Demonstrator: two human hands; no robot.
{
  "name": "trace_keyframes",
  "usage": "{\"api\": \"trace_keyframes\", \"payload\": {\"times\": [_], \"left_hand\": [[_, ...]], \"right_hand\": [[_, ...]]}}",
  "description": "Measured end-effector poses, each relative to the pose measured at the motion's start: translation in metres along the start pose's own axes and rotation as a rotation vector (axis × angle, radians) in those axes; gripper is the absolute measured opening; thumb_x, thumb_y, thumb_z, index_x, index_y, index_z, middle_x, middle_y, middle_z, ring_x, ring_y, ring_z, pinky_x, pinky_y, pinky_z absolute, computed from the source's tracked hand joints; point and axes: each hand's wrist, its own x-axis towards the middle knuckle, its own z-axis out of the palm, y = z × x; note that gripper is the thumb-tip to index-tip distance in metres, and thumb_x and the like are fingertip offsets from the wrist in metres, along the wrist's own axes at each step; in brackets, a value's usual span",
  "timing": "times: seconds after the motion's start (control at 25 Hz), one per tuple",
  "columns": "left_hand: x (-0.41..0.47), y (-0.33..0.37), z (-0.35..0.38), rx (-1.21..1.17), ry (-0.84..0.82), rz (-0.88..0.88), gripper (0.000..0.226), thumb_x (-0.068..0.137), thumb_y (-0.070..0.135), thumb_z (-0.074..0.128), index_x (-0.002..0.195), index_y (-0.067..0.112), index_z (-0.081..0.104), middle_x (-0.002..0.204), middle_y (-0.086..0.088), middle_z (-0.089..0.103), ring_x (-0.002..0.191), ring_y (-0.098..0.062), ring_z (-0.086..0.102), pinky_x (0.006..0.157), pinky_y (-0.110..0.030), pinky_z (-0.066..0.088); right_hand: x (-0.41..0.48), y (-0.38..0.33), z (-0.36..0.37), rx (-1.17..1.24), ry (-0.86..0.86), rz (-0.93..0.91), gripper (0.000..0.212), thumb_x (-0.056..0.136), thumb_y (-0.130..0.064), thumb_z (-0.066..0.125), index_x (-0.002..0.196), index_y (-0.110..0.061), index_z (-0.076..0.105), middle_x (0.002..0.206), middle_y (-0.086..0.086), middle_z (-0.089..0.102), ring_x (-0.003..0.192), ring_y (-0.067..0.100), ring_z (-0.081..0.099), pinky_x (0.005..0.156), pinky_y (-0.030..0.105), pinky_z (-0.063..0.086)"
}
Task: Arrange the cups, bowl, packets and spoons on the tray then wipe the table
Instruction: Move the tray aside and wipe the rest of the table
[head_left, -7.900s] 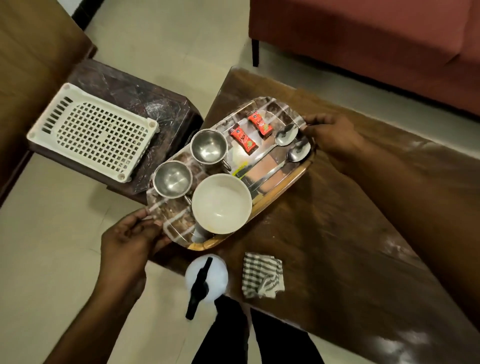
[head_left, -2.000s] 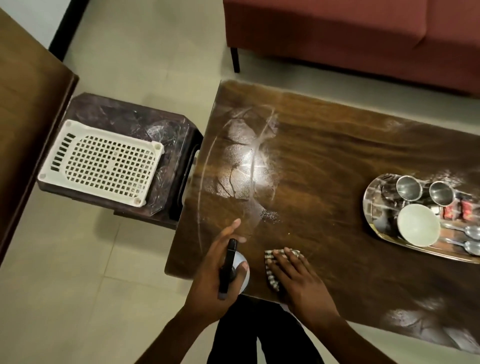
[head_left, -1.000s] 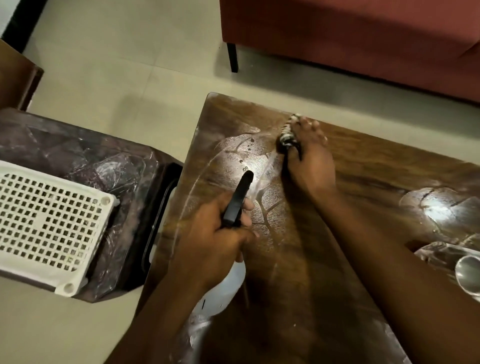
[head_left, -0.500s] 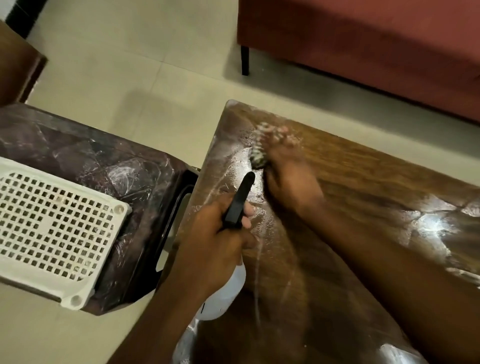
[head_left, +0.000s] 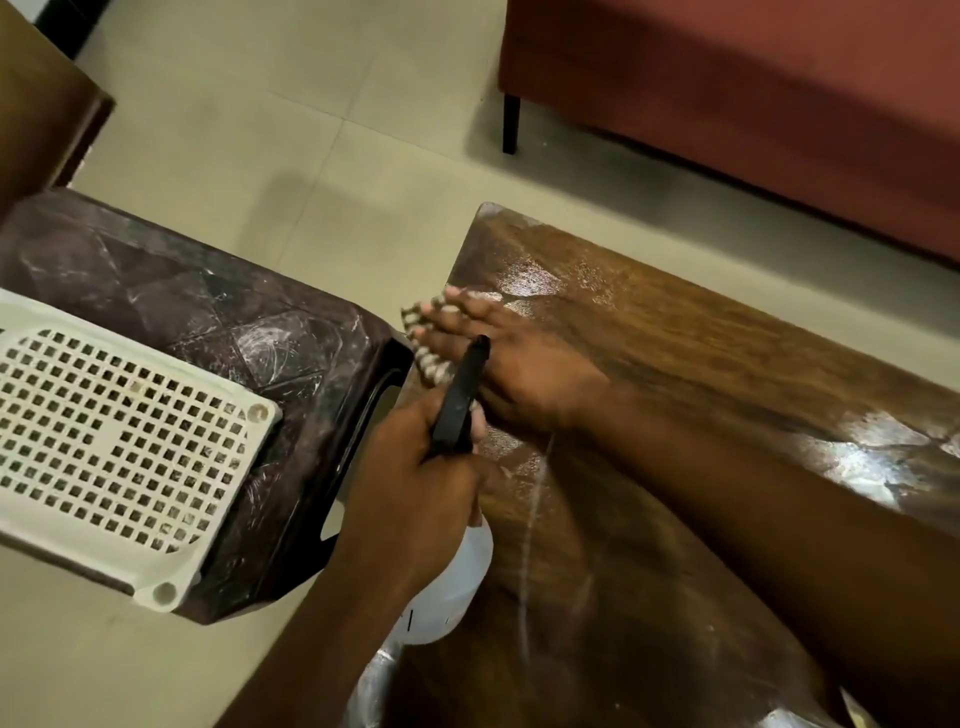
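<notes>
My right hand (head_left: 511, 364) lies flat with straight fingers on a striped cloth (head_left: 432, 364), pressing it onto the left edge of the dark wooden table (head_left: 701, 374). The cloth pokes out past the edge under my fingertips. My left hand (head_left: 415, 483) grips a white spray bottle (head_left: 447, 587) by its black trigger head (head_left: 462, 395), held above the table's near left part. Wet streaks shine on the tabletop. The tray with cups, bowl, packets and spoons is out of view.
A dark plastic stool (head_left: 249, 338) stands just left of the table with a white perforated basket (head_left: 114, 441) upside down on it. A red sofa (head_left: 753, 93) runs along the far side. A wooden cabinet corner (head_left: 41, 98) is at the top left.
My right hand has slid the cloth from the table's far left corner toward me along the left edge. The left hand keeps its hold on the spray bottle, nearly unmoved.
</notes>
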Motion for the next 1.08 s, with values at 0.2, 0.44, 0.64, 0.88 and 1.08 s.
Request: {"api": "trace_keyframes", "payload": {"times": [0.2,0.44,0.64,0.88,1.08], "left_hand": [[-0.005,-0.01,-0.003,-0.009,0.022,-0.005,0.037,0.065,0.004,0.078,0.099,0.017,0.076,0.096,-0.016,0.074,0.083,-0.045,0.071,0.058,-0.048,0.057],[-0.009,-0.016,-0.012,-0.075,0.047,-0.031,0.029,0.065,-0.004,0.07,0.087,0.015,0.072,0.075,-0.019,0.064,0.065,-0.038,0.061,0.055,-0.042,0.053],[-0.021,-0.015,-0.014,-0.079,0.047,-0.04,0.032,0.075,-0.016,0.072,0.092,0.012,0.073,0.086,-0.026,0.065,0.072,-0.039,0.061,0.053,-0.038,0.052],[-0.056,-0.031,-0.014,-0.003,0.051,-0.161,0.04,0.067,-0.005,0.08,0.09,0.028,0.078,0.09,-0.003,0.077,0.071,-0.033,0.072,0.053,-0.036,0.054],[-0.083,-0.047,-0.011,0.055,0.025,-0.215,0.037,0.071,-0.013,0.08,0.084,0.02,0.075,0.082,-0.025,0.069,0.068,-0.047,0.067,0.057,-0.039,0.054]], "right_hand": [[0.049,0.054,-0.029,-0.008,0.143,0.417,0.055,0.114,-0.028,0.038,0.168,-0.031,0.027,0.179,-0.001,0.017,0.166,0.027,0.007,0.134,0.053,0.014],[0.028,0.033,-0.011,-0.121,-0.079,-0.086,0.056,0.111,-0.029,0.042,0.166,-0.029,0.029,0.177,-0.002,0.02,0.162,0.017,0.001,0.133,0.051,0.013],[0.01,0.06,-0.016,0.074,0.3,0.587,0.064,0.108,-0.014,0.049,0.167,-0.03,0.031,0.178,-0.002,0.02,0.166,0.028,0.009,0.133,0.057,0.02],[-0.081,-0.028,0.051,-0.019,-0.025,-0.067,0.058,0.109,-0.025,0.046,0.166,-0.019,0.037,0.176,0.006,0.028,0.166,0.031,0.016,0.132,0.051,0.024],[-0.145,0.042,0.031,-0.117,0.019,-0.007,0.058,0.106,-0.03,0.044,0.164,-0.027,0.038,0.175,0.002,0.027,0.163,0.028,0.023,0.129,0.053,0.031]]}}
